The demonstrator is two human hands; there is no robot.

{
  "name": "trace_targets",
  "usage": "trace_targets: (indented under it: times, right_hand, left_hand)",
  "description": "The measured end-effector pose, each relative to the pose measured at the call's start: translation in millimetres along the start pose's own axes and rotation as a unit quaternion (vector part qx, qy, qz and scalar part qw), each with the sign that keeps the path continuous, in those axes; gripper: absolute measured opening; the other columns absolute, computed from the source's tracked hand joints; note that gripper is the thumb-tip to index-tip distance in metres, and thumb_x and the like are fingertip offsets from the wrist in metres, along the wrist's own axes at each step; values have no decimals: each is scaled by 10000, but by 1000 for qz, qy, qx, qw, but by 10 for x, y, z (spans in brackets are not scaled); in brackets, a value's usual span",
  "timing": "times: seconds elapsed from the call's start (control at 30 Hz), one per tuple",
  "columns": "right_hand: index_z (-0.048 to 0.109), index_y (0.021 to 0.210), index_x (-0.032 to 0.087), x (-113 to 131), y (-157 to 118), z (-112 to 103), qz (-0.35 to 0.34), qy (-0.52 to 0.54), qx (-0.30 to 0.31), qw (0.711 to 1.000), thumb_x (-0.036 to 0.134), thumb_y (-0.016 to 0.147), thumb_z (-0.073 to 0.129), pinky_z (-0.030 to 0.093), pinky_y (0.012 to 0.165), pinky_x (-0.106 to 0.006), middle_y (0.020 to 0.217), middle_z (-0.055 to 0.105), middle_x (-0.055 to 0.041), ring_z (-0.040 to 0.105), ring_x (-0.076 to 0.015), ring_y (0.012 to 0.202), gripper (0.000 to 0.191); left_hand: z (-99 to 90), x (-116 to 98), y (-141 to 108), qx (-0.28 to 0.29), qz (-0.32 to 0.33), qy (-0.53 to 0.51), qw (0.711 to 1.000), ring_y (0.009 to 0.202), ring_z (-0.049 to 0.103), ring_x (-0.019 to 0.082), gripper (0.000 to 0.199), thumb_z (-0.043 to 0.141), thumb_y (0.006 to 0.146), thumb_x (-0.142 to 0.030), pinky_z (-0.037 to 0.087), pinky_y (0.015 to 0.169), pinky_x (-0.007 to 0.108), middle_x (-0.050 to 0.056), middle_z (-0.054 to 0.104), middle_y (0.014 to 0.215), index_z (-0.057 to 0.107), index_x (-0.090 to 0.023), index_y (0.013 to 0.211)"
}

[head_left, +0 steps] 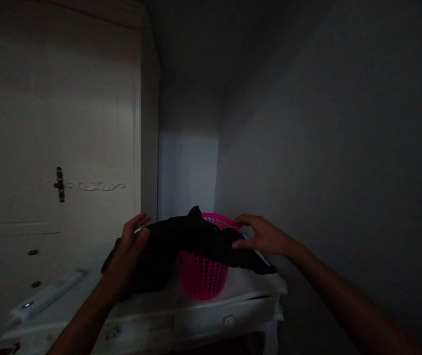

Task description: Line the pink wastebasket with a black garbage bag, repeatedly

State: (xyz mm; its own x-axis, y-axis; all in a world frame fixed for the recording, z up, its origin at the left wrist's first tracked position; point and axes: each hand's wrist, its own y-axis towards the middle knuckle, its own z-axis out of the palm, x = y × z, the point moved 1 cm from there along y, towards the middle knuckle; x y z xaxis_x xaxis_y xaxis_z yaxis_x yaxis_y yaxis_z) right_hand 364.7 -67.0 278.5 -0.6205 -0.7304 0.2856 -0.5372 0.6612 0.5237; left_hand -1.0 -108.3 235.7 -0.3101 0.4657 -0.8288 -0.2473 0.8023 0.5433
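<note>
A black garment [196,239], its kind unclear in the dim light, lies draped over a bright pink perforated basket [204,278]. One end hangs off to the left and the other stretches past the basket's right side. My left hand [131,244] is at the garment's left part, thumb and fingers apart. At the right side of the basket is my right hand [261,235], with its fingers by the rim and its thumb at the cloth, a gap showing between them. The inside of the basket is mostly covered.
The basket stands on a white dresser [246,305] with a drawer knob [229,321]. A long pale object [48,296] lies on its left part. To the left rises a white wardrobe [96,123] with a dark handle [59,185]; a grey wall [325,148] is close on the right.
</note>
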Motion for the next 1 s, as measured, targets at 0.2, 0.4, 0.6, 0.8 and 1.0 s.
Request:
trace_targets:
  times: [0.2, 0.4, 0.6, 0.8, 1.0]
  right_hand:
    - [704, 1085, 185, -47, -25, 460, -16, -90, 42, 995, 97, 884, 528, 513, 905, -351, 1096, 748, -96, 689, -217, 1012, 281]
    - [595, 1019, 199, -159, -80, 350, -32, -11, -157, 987, 83, 937, 383, 510, 771, -277, 948, 645, -50, 619, -160, 848, 254]
    - [663, 1190, 195, -318, -265, 427, -44, -117, -74, 989, 147, 896, 513, 532, 986, -391, 1200, 623, -119, 629, -230, 1089, 334]
    - [662, 1325, 193, -1049, -226, 604, 42, 36, -113, 992, 143, 800, 524, 435, 1157, -491, 1335, 668, -135, 604, -268, 1273, 545]
    - [757, 1184, 235, -1440, 96, 920, 171, 348, -127, 913, 306, 764, 646, 481, 1094, -489, 1206, 774, -67, 679, -280, 1162, 440]
  left_hand:
    - [177, 38, -88, -4, 23, -6, 1000, 1251, 625, 329, 600, 775, 720, -621, 495, 1117, 513, 118, 697, 1237, 727, -187, 1132]
    - [176, 177, 18, 12, -202, -204, 958, 931, 760, 253, 537, 700, 852, -549, 640, 763, 372, 108, 787, 1080, 680, -184, 1246]
    - [266, 366, 39, 41, -106, -41, 993, 1059, 733, 304, 589, 730, 766, -669, 624, 883, 396, 87, 799, 1060, 758, -174, 1084]
    - [345, 741, 243, 118, 92, 86, 985, 1200, 686, 269, 492, 686, 804, -422, 506, 1121, 451, 65, 746, 1276, 709, -224, 1255]
    - [701, 927, 918, 80, 37, 105, 991, 1333, 615, 295, 434, 633, 834, -382, 399, 1211, 458, 108, 717, 1357, 742, -191, 1208]
